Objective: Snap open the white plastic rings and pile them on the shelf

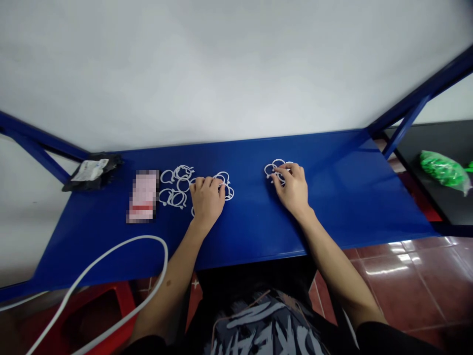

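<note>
White open rings (178,198) with small knobs at their ends lie in a loose group on the blue table (251,227). My left hand (209,199) curls down over the right part of this group, its thumb against a white ring (229,192); the other fingertips are hidden. Farther right, a smaller cluster of the same rings (278,161) lies on the table. Over it is my right hand (293,188), with bent fingers and the thumb and forefinger closed around a ring's edge. The hand covers part of that cluster.
A pixelated pink phone-shaped object (143,196) lies left of the rings. A black plastic package (94,171) sits at the back left corner. A white cable (121,241) loops over the front left edge, above a red stool (121,301). A bag of green pieces (443,170) stands far right.
</note>
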`<state>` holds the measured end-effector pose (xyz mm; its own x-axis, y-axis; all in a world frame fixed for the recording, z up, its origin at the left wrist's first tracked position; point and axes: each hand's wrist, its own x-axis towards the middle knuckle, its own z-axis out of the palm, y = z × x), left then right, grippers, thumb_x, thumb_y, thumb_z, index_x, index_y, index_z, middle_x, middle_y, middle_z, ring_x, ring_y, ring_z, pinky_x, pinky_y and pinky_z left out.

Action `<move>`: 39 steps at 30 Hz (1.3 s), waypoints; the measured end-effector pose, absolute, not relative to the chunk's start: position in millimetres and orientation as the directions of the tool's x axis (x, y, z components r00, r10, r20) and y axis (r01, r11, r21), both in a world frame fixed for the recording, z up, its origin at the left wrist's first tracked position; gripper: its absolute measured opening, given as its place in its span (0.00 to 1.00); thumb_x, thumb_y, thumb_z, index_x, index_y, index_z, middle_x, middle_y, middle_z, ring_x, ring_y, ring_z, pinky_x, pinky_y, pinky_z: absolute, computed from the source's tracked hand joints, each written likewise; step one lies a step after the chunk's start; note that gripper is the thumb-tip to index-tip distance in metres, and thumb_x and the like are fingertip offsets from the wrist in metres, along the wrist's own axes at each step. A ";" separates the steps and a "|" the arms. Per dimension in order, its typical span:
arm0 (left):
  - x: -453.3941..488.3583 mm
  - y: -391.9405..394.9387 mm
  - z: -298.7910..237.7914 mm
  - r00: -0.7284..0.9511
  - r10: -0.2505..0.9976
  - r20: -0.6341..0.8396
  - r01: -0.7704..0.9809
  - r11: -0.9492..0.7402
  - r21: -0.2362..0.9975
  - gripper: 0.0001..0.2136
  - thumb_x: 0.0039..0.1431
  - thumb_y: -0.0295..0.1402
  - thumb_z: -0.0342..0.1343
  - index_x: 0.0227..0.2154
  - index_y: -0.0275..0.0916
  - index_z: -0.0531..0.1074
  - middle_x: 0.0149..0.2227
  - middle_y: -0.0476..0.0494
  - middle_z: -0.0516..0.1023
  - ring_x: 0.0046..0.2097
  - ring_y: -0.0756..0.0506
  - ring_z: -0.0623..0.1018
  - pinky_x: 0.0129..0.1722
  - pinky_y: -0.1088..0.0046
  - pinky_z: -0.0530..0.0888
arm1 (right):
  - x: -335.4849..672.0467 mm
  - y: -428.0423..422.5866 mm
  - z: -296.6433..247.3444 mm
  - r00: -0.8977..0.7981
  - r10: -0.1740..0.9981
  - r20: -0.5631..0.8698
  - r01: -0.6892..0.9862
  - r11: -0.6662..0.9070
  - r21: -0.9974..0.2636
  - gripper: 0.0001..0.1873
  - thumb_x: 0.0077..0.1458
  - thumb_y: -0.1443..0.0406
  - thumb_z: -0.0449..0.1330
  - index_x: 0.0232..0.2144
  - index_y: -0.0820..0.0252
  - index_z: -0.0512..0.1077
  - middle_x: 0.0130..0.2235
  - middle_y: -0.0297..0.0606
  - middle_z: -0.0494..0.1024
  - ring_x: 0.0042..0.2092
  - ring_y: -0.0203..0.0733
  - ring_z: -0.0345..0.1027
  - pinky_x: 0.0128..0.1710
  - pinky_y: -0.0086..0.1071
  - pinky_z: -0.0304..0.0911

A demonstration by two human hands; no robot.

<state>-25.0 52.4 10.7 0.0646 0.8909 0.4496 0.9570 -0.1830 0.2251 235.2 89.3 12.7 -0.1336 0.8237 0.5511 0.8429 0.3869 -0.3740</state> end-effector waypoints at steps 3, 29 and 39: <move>-25.3 51.5 14.1 0.047 0.896 0.442 0.960 -0.163 0.228 0.04 0.64 0.33 0.56 0.35 0.41 0.75 0.36 0.40 0.80 0.44 0.34 0.72 0.42 0.55 0.65 | 229.4 85.9 16.1 -0.133 0.818 0.560 0.816 0.411 -0.406 0.10 0.64 0.62 0.58 0.43 0.58 0.78 0.44 0.47 0.74 0.46 0.51 0.67 0.45 0.48 0.70; -2.0 39.3 27.7 0.154 0.867 0.473 0.807 -0.387 0.446 0.11 0.66 0.38 0.56 0.48 0.41 0.73 0.41 0.46 0.81 0.44 0.42 0.76 0.48 0.60 0.63 | 199.1 60.4 22.0 -0.486 0.800 0.352 0.240 0.509 -0.827 0.10 0.66 0.62 0.58 0.48 0.53 0.75 0.42 0.38 0.77 0.33 0.35 0.71 0.36 0.33 0.69; -4.3 38.8 24.3 0.331 0.826 0.457 0.767 -0.517 0.379 0.19 0.63 0.42 0.60 0.54 0.42 0.70 0.48 0.42 0.78 0.48 0.41 0.76 0.49 0.59 0.63 | 203.7 65.4 23.8 -0.486 0.793 0.367 0.186 0.504 -0.843 0.14 0.69 0.64 0.53 0.50 0.51 0.76 0.45 0.39 0.79 0.40 0.37 0.75 0.43 0.36 0.72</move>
<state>-4.3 38.8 24.3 0.3305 0.8260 0.4567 0.7675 -0.5168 0.3793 203.7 65.4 23.8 -0.4865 0.7929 0.3670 0.1862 0.5045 -0.8431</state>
